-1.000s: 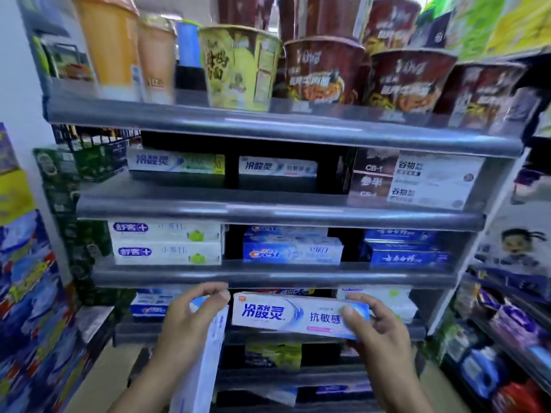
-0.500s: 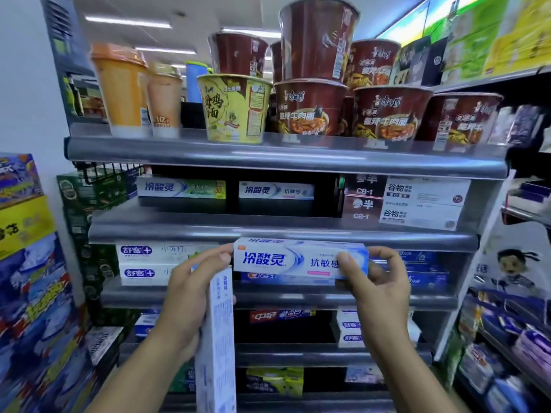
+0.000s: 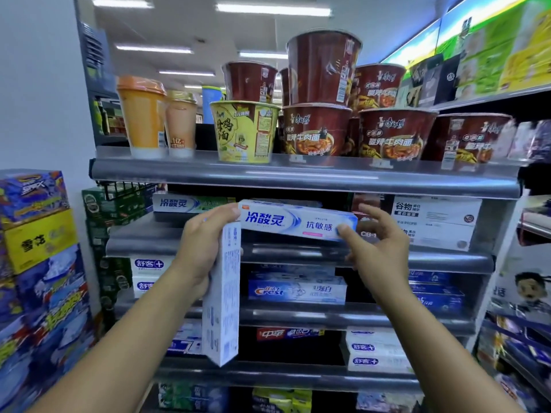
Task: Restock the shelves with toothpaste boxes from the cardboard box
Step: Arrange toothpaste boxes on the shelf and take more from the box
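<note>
A white-and-blue toothpaste box lies level in front of the second shelf's opening, just above that shelf's grey rail. My right hand pinches its right end, thumb on the front and fingers spread behind. My left hand grips a second toothpaste box that hangs upright, and its fingertips touch the level box's left end. A matching box lies on the same shelf to the left. The cardboard box is out of view.
Noodle cups and drink cups line the top shelf. Grey-and-white boxes fill the second shelf's right side. Crest boxes and other toothpaste sit on lower shelves. Stacked cartons stand at the left, another rack at the right.
Both hands have lifted the level box from the lower shelves up to the second shelf's opening. The upright box rose with my left hand.
</note>
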A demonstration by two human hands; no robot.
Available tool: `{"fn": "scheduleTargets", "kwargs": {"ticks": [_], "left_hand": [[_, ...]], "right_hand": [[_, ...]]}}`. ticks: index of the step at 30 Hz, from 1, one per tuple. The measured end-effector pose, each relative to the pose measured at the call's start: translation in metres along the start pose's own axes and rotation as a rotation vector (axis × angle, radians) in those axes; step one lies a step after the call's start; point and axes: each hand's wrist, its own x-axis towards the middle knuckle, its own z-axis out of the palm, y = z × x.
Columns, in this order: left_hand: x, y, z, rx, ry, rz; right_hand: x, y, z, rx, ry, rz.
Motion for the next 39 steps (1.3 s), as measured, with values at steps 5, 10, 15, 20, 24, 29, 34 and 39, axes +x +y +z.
{"fn": "scheduleTargets", "kwargs": {"ticks": [5, 10, 15, 20, 24, 29, 34, 39], "left_hand": [[0.024, 0.003, 0.005, 0.056, 0.024, -0.041], [0.039, -0.008, 0.005, 0.172, 0.037, -0.139], [0.04, -0.022, 0.003, 0.332, 0.048, -0.113], [0.034, -0.015, 0.002, 0.213, 0.1, -0.089], [0.016, -0.006, -0.004, -0.177, 0.101, 0.086], [-0.003, 0.003, -0.005, -0.561, 0.03, 0.287], [-0.012, 0.007, 0.0, -0.65, -0.014, 0.367], [-0.015, -0.004, -0.004, -0.598, -0.036, 0.29]], "right_hand": [[0.036, 0.018, 0.016, -0.165, -0.004, -0.006], [0.054, 0.034, 0.027, -0.353, -0.052, 0.039], [0.055, 0.038, 0.028, -0.523, -0.112, 0.026], [0.04, 0.023, 0.023, -0.57, -0.062, 0.004], [-0.004, 0.007, 0.021, -0.398, 0.026, -0.111], [-0.07, 0.005, 0.038, -0.11, -0.405, 0.402], [-0.088, -0.002, 0.038, 0.388, -0.831, 0.896], [-0.085, -0.005, 0.035, 0.728, -0.575, 0.898]]}}
